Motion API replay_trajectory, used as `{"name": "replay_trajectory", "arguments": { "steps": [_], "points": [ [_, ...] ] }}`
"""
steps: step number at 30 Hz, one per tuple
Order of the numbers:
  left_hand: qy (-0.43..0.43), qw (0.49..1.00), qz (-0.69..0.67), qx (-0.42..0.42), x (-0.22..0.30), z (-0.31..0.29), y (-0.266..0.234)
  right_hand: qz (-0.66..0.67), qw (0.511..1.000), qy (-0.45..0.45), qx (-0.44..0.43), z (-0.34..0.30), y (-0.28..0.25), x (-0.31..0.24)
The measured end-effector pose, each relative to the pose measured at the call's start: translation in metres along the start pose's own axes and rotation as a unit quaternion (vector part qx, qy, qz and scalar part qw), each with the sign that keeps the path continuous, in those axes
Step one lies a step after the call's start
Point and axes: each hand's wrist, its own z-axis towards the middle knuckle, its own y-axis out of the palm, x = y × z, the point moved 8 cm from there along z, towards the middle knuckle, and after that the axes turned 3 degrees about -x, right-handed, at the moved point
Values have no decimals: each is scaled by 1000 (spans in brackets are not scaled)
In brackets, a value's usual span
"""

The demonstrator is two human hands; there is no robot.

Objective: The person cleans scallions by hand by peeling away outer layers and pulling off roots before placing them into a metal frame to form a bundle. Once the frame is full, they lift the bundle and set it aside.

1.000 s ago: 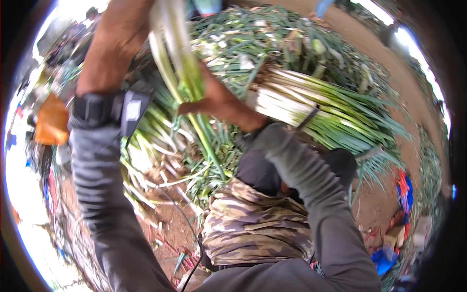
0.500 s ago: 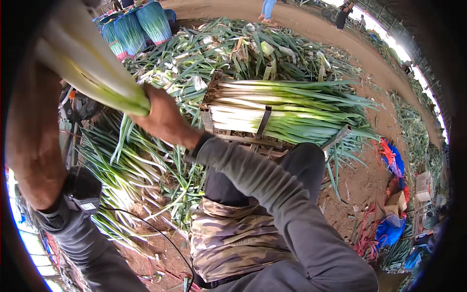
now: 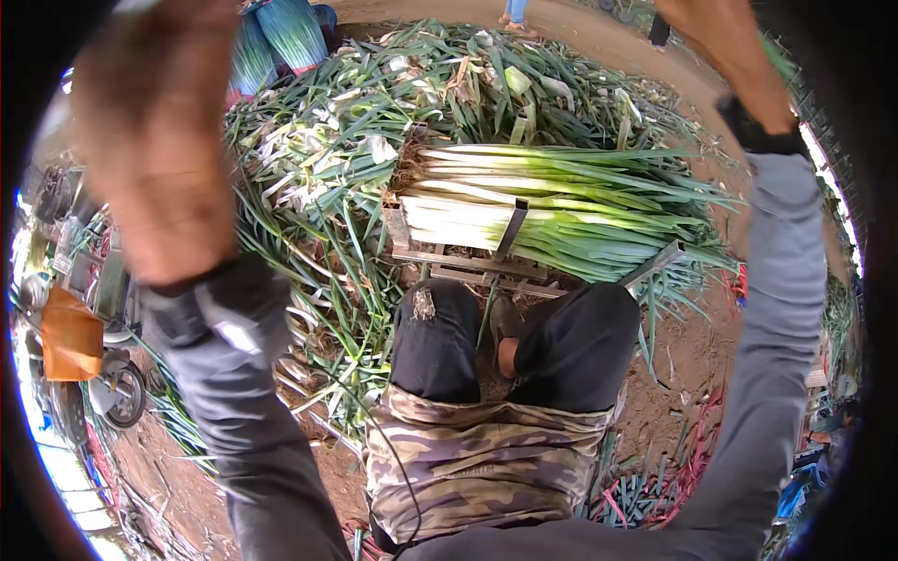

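Both forearms are raised wide apart, leaving the whole middle of the work space between them. The left hand [image 3: 154, 103] is up at the far left, badly blurred, and I cannot tell whether it grasps anything. The right hand [image 3: 725, 37] reaches out at the far right and is cut off by the upper edge, so its grip is hidden from me too. Neither one touches the leeks [image 3: 561, 201], which lie sideways in a low rack [image 3: 468, 262], roots to the left, green tips spilling past its right end. A dark upright [image 3: 510, 231] stands against their near side, and a slanting post [image 3: 655, 265] marks the near right corner. The black-clad knees [image 3: 599, 323] come right up close to the near rail, so there is little room on that side. Behind, a heap of leaves [image 3: 468, 84] crowds the far edge; loose stalks [image 3: 309, 280] sprawl to the left, partly behind the left sleeve [image 3: 248, 421]. There is more room to the right, over brown earth [image 3: 692, 341] with a few scraps.
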Motion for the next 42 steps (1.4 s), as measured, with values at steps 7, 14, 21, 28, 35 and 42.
{"name": "replay_trajectory", "arguments": {
  "steps": [7,14,21,28,35,42],
  "points": [
    [-115,925,33,361,-219,-84,-159,68,964,-17,-257,-166,157,28],
    [-314,850,51,420,-347,-227,-319,330,800,58,-497,-324,301,-102],
    [-395,766,104,496,-336,-247,-335,437,764,103,-464,-344,316,-107],
    [-518,762,270,278,-326,-216,-288,444,792,86,-409,-340,323,-112],
    [-304,537,763,-192,-367,-159,-310,470,789,71,-390,-329,326,-125],
    [-358,639,661,-166,-380,-183,-337,491,760,81,-418,-341,341,-126]
  ]
}}
